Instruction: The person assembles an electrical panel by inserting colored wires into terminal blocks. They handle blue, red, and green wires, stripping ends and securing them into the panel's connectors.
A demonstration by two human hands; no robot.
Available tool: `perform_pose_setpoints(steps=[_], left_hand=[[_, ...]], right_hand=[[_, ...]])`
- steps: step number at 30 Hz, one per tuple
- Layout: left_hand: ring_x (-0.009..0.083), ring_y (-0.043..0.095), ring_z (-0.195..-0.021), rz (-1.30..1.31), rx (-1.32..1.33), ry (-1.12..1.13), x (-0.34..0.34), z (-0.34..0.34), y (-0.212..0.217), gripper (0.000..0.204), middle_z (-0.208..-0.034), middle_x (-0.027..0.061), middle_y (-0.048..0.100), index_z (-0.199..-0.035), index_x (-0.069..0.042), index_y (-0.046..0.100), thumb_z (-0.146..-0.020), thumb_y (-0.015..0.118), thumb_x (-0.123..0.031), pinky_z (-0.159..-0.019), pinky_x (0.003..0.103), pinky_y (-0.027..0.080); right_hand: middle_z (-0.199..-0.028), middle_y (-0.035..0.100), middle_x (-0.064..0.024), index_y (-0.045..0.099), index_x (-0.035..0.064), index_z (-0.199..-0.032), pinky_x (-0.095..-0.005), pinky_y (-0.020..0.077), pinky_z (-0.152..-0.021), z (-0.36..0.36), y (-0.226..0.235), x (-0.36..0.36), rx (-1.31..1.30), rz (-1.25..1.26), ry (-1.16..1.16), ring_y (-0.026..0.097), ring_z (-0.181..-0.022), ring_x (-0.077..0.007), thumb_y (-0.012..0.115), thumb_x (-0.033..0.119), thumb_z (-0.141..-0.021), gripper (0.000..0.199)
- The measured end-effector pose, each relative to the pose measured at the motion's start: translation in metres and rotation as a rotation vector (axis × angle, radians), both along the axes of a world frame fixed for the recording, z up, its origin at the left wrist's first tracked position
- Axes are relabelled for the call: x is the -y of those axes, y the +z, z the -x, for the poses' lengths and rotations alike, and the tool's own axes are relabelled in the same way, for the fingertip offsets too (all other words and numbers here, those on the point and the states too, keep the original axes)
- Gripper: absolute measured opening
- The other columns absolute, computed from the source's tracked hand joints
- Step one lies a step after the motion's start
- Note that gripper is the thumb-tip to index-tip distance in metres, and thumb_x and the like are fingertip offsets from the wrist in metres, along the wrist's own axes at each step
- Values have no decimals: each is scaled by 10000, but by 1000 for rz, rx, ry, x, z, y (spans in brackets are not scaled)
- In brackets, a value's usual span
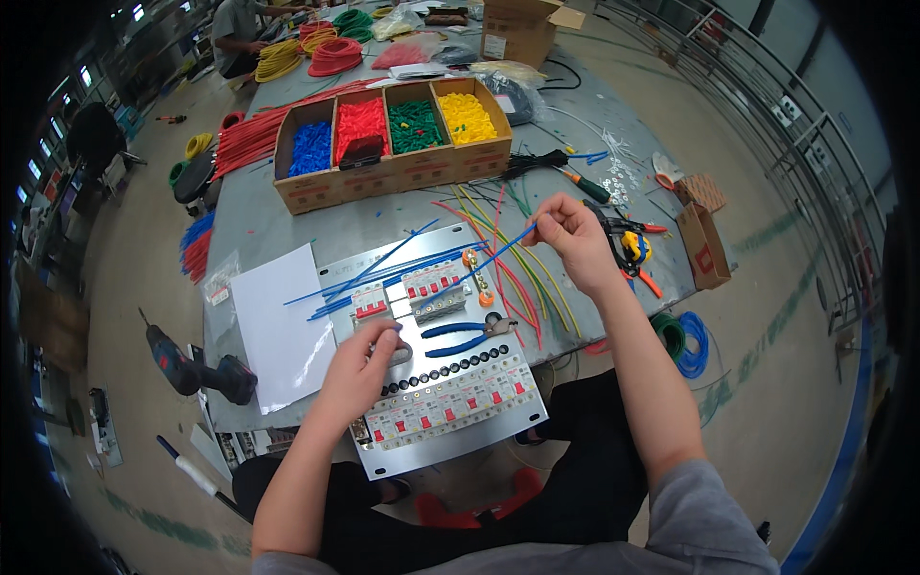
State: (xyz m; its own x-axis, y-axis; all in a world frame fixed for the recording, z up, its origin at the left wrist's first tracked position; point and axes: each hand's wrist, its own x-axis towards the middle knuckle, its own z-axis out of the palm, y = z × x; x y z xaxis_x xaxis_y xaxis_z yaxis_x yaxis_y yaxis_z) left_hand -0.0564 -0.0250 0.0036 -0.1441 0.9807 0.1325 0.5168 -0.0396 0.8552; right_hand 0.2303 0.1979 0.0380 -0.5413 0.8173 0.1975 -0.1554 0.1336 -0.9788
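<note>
My right hand [572, 241] pinches one end of a blue wire [500, 253], which slants down left over a metal mounting plate [460, 450]. My left hand [360, 366] is closed above the plate, with a small bluish piece at its fingertips, too small to name. On the plate sit a row of circuit breakers [450, 415] near me, a three-switch breaker [369, 303] and another breaker group [431, 280] farther off. Blue-handled cutting pliers [458, 338] lie between these rows. Loose blue wires [350, 287] rest across the plate's far part.
A divided cardboard box [393, 177] holds blue, red, green and yellow sleeves behind the plate. White paper [278, 326] lies left, near a cordless drill [196, 369]. Red, yellow and green wires [522, 278], a screwdriver [586, 187], a yellow tape measure [635, 247] and a small carton [702, 244] are right.
</note>
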Motion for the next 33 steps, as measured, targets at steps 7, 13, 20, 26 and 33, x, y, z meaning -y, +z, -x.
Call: perform_pose_setpoints(steps=[7,13,20,26,33], left_hand=[[60,234,-553,555,1007,-363,-20,-28,28,327,-643,-64,326,-971,-74,568,-1122,437,-333,-504,247,214],[55,253,-526,339,1032,-223,-32,-48,33,254,-646,-64,319,-1002,-84,567,-1116,477,-292,-479,240,217],[57,248,-490,191,1002,-115,-30,-45,28,254,-617,-54,317,-1037,-53,561,-1115,489,-283,-460,245,219],[56,227,-459,135,1061,-108,-24,-43,37,241,-584,-57,291,-1024,-58,546,-1115,493,-275,-445,246,216],[50,233,-447,140,1024,-78,-25,-40,43,232,-569,-62,302,-1004,-55,539,-1117,484,-250,-436,248,222]], right_hand=[[-964,695,-36,610,41,-1133,-285,554,-766,21,23,-1,-277,112,-132,675,-802,-120,636,236,-1048,215],[-934,699,-51,628,12,-1178,-284,576,-745,53,31,19,-114,99,-48,696,-808,-130,660,207,-1032,246],[-998,720,-84,622,2,-1190,-306,597,-816,82,36,50,-28,188,276,723,-913,-168,673,117,-1010,219],[-1013,708,-97,628,5,-1163,-339,626,-816,99,32,51,-200,218,290,737,-925,-194,710,83,-974,220],[-997,699,-84,636,-8,-1159,-342,631,-812,102,26,51,-235,163,228,743,-912,-201,723,49,-952,232]])
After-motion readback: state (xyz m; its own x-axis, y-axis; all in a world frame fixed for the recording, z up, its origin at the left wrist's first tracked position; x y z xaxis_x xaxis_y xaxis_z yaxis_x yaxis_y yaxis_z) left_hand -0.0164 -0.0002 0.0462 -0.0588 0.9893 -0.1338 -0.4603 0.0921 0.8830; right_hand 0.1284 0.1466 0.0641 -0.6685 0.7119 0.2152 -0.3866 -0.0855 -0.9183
